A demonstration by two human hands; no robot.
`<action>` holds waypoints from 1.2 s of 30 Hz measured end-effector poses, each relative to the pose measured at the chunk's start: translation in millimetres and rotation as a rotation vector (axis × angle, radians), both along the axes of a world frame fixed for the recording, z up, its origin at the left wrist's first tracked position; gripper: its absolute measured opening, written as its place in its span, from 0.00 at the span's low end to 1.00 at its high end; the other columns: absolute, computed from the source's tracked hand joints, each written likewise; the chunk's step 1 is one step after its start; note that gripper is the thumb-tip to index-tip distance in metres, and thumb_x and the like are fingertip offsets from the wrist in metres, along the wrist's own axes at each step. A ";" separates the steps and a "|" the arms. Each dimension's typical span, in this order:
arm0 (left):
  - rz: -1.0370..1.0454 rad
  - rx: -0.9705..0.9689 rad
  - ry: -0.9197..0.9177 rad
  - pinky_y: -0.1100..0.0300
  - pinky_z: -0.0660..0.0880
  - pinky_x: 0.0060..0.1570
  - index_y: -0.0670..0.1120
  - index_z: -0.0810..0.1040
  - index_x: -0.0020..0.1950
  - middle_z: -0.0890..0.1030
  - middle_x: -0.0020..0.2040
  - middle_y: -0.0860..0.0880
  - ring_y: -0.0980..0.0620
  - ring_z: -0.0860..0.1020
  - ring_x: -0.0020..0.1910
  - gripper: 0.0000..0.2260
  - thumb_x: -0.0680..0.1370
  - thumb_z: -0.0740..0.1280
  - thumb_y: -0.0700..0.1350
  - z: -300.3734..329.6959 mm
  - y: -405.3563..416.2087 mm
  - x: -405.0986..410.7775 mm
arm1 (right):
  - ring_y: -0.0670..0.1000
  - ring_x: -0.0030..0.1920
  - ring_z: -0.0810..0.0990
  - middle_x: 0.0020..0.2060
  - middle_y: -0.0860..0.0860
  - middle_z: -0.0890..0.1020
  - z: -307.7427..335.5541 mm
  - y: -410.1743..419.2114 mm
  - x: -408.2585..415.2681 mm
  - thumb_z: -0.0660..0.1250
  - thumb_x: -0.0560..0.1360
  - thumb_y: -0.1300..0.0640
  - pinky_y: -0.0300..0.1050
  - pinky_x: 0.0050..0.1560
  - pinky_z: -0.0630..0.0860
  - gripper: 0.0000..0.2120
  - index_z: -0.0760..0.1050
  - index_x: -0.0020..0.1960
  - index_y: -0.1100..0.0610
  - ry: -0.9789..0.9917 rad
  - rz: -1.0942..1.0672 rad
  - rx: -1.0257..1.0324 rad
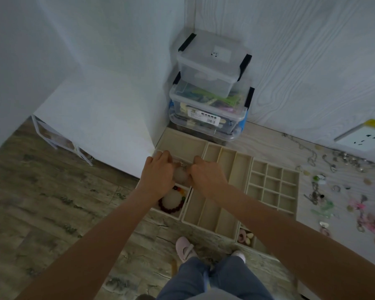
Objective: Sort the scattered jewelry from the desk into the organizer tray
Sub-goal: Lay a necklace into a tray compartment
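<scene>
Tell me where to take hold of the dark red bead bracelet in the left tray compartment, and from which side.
Probably from above, at the near arc of the dark red bead bracelet. It lies around a pale cushion, so the ring's inside is filled, and the compartment walls block a side approach. Pinch a few beads on the near side, which lies bare, since the left hand hovers over the far side.

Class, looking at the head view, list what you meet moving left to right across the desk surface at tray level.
Red bead bracelet → long-slot tray → grid tray → scattered jewelry.
</scene>
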State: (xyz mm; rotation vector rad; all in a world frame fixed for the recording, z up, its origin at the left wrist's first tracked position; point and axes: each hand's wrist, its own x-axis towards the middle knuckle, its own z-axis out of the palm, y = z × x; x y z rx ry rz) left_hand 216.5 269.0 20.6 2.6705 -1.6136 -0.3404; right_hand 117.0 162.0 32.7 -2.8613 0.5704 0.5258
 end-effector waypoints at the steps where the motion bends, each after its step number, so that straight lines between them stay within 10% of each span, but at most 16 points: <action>1: 0.015 0.004 0.020 0.56 0.62 0.48 0.51 0.75 0.64 0.72 0.61 0.45 0.44 0.69 0.60 0.20 0.72 0.65 0.42 -0.5 2.2 0.7 | 0.56 0.46 0.79 0.54 0.55 0.72 1.7 0.0 0.7 0.60 0.77 0.58 0.41 0.29 0.62 0.12 0.76 0.59 0.55 0.006 0.005 0.000; 36: 0.186 0.126 0.060 0.54 0.63 0.49 0.54 0.72 0.62 0.77 0.52 0.51 0.48 0.71 0.52 0.16 0.75 0.59 0.43 5.3 13.5 4.4 | 0.57 0.50 0.78 0.54 0.55 0.73 0.6 3.1 5.2 0.59 0.78 0.57 0.44 0.42 0.70 0.16 0.72 0.66 0.56 0.003 -0.072 0.141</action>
